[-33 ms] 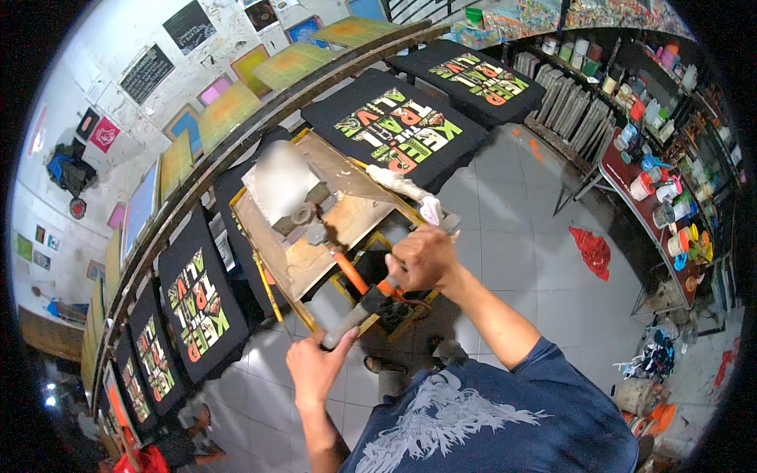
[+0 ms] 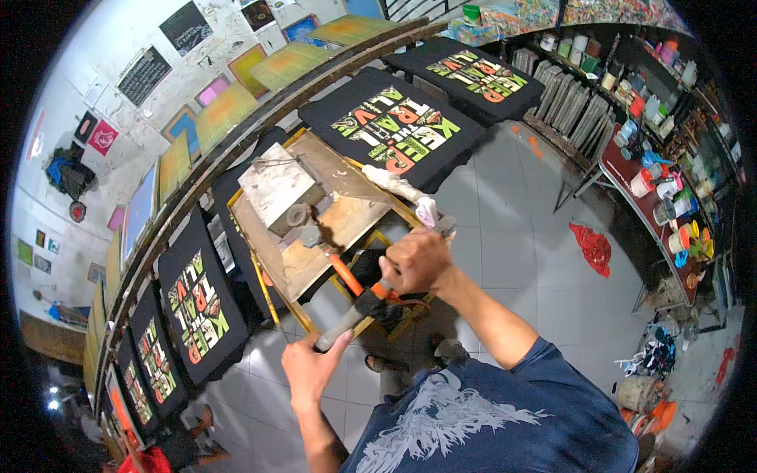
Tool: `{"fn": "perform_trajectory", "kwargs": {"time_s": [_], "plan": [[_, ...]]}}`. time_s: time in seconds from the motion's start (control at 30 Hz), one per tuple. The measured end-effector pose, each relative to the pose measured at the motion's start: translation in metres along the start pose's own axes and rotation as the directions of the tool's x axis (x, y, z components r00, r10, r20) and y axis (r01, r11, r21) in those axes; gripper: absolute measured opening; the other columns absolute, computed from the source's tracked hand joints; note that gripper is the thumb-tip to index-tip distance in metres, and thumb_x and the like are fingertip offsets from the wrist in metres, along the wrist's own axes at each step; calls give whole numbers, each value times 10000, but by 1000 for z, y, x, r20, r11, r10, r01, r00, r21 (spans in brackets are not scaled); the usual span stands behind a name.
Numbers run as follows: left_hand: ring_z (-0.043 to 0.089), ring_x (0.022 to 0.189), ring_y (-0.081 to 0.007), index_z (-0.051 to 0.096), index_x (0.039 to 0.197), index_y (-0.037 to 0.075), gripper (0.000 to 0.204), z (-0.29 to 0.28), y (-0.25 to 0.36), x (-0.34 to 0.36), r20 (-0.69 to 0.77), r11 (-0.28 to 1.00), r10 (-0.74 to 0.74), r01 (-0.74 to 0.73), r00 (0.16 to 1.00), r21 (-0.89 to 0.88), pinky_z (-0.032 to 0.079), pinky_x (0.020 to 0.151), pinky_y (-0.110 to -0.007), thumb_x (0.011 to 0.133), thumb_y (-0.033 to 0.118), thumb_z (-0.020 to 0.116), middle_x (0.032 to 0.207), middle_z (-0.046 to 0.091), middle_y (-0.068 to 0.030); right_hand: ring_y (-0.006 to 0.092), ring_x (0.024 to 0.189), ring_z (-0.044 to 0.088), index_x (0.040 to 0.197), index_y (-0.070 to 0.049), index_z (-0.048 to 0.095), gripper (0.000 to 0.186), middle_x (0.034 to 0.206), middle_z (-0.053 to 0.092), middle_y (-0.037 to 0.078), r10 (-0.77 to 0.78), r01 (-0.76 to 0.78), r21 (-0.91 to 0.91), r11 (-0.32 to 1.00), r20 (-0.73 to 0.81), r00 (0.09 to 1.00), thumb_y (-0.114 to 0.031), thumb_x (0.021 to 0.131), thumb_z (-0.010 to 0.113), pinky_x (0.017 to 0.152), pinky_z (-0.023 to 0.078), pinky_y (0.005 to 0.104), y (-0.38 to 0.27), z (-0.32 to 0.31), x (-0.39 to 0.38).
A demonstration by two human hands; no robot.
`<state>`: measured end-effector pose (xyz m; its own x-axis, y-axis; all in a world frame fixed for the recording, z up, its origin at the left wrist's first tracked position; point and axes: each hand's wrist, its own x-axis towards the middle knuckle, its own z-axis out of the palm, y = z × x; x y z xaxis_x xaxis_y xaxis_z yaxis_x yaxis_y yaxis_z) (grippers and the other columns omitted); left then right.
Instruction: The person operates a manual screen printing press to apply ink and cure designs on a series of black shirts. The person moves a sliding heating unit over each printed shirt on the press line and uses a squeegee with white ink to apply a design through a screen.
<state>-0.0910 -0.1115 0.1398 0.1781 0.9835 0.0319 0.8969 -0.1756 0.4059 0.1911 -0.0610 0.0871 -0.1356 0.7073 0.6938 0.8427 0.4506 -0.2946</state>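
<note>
My left hand is closed on the near left end of a grey handlebar, its thumb lying along the top. The bar's other end is in my right hand, fingers wrapped round it. Black and orange wrapping shows on the bar between them. An orange rod runs forward from the bar to a grey metal head. Ahead lies a yellow-framed cart with a worn brown top, carrying a pale rectangular block. A white cloth hangs along its right edge.
Black printed T-shirts lie on a long curved rack, with more shirts at left. A red cloth is on the tiled floor. At right stands a table of paint tubs. A person in red is at lower left.
My hands and the handlebar have shifted slightly to the left. The person in red at lower left has moved a little. Both hands keep their grip.
</note>
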Motion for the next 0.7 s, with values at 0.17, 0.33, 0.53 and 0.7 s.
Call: {"fn": "perform_trajectory", "kwargs": {"time_s": [0.17,0.33,0.53,0.7], "plan": [[568,469,-190,675,693,-28,476,-5,-33,9,-64,980,-113,101,991,-169,465,530,-370,877,388,813,522,613,-125,299,516,626,543,-113,595,334,549,603,119,44,-42,67,997,-29,999,-304,804,678,607,500,424,-26,15,3],[565,476,-143,678,706,-27,393,4,-29,4,-193,981,-137,107,972,-161,454,526,-316,903,291,797,546,640,-102,239,543,505,570,-134,460,370,575,433,49,-43,58,97,994,-150,988,-288,800,705,578,423,383,-26,15,-4],[568,462,-177,629,657,27,340,26,-34,5,-492,995,-22,-27,870,-93,400,478,-330,901,207,780,556,620,-82,243,550,499,571,-129,446,392,580,417,53,-103,115,74,991,-151,983,-301,833,682,602,435,368,-21,11,-2],[494,471,-219,590,650,38,337,45,-52,4,-680,990,85,-137,728,-22,361,486,-370,921,168,742,560,569,-83,247,556,514,579,-127,465,380,583,431,56,-139,141,19,990,-92,986,-316,845,660,617,452,366,-21,12,-1]]}}
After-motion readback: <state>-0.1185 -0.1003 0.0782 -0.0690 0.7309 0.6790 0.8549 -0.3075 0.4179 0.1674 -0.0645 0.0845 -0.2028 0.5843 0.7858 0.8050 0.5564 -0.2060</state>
